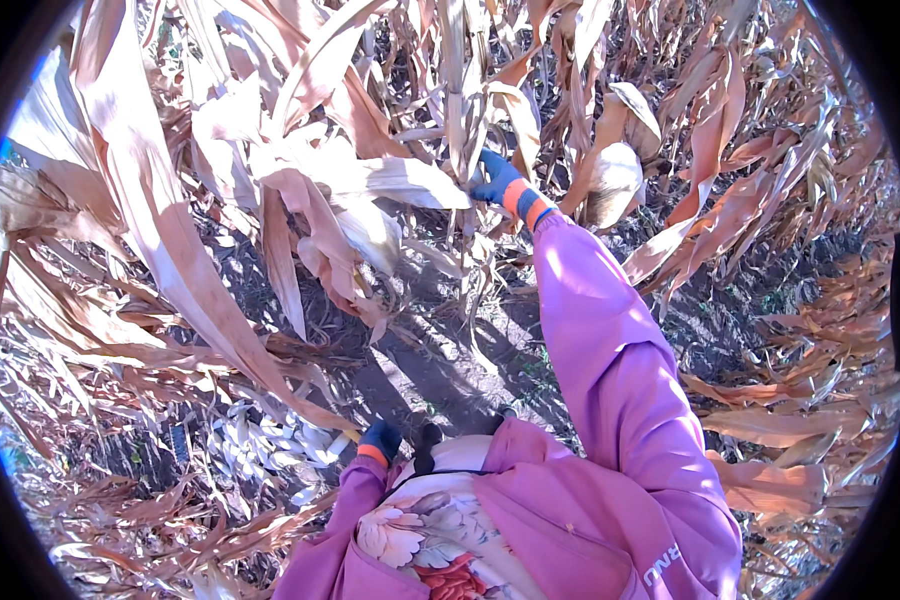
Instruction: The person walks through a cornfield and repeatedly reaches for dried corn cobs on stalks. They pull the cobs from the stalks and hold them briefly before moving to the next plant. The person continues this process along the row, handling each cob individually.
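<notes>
My right hand (pixel 501 180), in a blue glove with an orange-banded cuff, reaches forward to a dry corn stalk (pixel 456 112). Its thumb and fingers lie around the stalk, partly hidden by leaves. A husked-over corn ear (pixel 615 184) hangs just right of that hand. Another ear in pale husk (pixel 371 234) hangs lower left of the stalk among dry leaves. My left hand (pixel 380 441), gloved in dark blue with an orange cuff, is low beside my body. A small yellowish thing shows at its fingertips; what it is, I cannot tell.
Pale corn ears or husks (pixel 262 444) lie in a heap on the ground left of my left hand. A long dry corn leaf (pixel 172 225) arches across the left side. Dense dry corn plants stand ahead and to the right. Shaded bare soil (pixel 435 367) lies before my feet.
</notes>
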### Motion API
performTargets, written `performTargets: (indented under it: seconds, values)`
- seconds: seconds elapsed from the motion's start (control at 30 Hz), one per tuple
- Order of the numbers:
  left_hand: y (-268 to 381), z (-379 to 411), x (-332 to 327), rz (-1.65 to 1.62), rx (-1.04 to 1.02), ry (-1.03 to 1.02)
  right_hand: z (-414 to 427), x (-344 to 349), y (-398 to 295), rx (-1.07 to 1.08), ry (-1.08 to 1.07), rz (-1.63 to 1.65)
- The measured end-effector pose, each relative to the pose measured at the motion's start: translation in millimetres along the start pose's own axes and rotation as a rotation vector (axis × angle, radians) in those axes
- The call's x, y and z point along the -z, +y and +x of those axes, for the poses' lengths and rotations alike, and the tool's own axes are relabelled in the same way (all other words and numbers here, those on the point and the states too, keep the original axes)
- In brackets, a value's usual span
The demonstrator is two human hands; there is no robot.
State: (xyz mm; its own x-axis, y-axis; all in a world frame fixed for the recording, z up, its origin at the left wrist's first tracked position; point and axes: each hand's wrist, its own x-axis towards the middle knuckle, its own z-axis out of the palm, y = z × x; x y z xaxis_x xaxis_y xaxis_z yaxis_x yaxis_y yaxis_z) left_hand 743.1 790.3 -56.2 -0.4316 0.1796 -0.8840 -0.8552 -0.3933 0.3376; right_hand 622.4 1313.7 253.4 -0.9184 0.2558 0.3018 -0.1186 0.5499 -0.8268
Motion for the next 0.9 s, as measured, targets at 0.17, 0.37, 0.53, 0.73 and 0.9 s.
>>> performTargets:
  seconds: [0.17, 0.37, 0.53, 0.73, 0.9]
  values:
    - [-14.7, -19.0, 2.4, 0.042, -0.014, 0.039, 26.3, 20.0, 4.5, 0.027, -0.368, -0.027]
    - [-31.6, 0.6, 48.7, -0.482, 0.252, -0.171, 30.0, 12.7, 10.5, 0.107, -0.571, 0.116]
    - [-37.4, -20.9, 3.5, 0.248, -0.128, 0.036, 4.6, 17.2, 19.1, 0.196, -0.535, 0.164]
    - [-45.3, -2.8, -9.2, 0.804, -0.258, 0.013, -21.9, 27.9, -9.1, -0.015, -0.536, -0.108]
    - [-41.5, 0.6, -15.5, 1.409, -0.447, -0.055, -26.5, 40.3, 13.0, 0.216, -0.607, -0.219]
